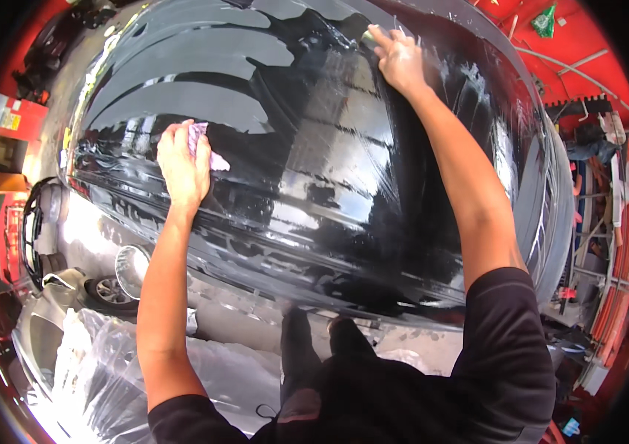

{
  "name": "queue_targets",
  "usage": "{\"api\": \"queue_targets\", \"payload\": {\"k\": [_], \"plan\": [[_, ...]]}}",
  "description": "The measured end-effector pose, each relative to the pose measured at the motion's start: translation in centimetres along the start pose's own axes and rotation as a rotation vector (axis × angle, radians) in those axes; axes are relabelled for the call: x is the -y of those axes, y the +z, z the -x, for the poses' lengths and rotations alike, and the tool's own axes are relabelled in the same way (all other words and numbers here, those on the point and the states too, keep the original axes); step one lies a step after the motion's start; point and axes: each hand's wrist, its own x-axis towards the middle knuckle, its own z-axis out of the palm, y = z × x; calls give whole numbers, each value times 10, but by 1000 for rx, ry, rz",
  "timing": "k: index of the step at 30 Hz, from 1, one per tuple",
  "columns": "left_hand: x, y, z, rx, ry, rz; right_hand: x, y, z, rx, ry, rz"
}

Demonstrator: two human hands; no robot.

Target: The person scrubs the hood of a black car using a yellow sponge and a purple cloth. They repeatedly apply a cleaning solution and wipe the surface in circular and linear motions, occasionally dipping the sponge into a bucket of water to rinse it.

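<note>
A large glossy black car panel, wet and streaked, spreads out before me and mirrors the room above. On its left part, my left hand is closed on a crumpled pinkish-white cloth that lies against the surface. My right arm reaches far across the panel. At the end of it, my right hand presses a small pale pad to the far part; the fingers cover most of the pad, so its exact kind is unclear. Grey, duller film covers the upper left of the panel, and whitish smears run on the right.
Clear plastic sheeting drapes something behind me at lower left, near a wheel and a round clear item. A rack of orange-red lengths stands at right. A green bag lies on the red surface at upper right.
</note>
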Motion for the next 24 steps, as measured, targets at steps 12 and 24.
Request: {"api": "queue_targets", "payload": {"k": [12,24], "plan": [[-1,-9,3,22,-30,62,63,-13,11,13,-131,-3],[31,-21,18,-282,-28,644,200,-54,80,215,-186,-80]]}}
